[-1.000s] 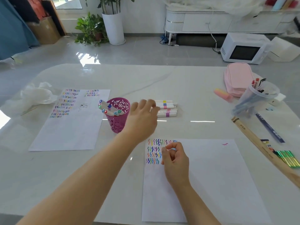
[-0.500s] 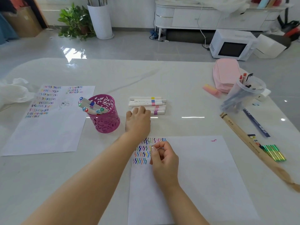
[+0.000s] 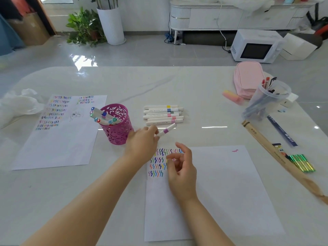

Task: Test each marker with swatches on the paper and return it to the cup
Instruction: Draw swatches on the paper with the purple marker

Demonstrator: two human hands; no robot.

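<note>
Just right of the cup (image 3: 116, 124), the left hand (image 3: 142, 144) pinched a marker (image 3: 166, 130); farther right, the right hand (image 3: 182, 171) hung released above paper (image 3: 221, 192).

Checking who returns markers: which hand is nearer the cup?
Left. The left hand is just beside the cup, holding a marker; the right hand is farther off, over the paper.

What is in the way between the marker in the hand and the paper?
Only the right hand, open over the swatches at the paper's top left. The left hand holds the marker just beyond that edge, with only bare table between.
</note>
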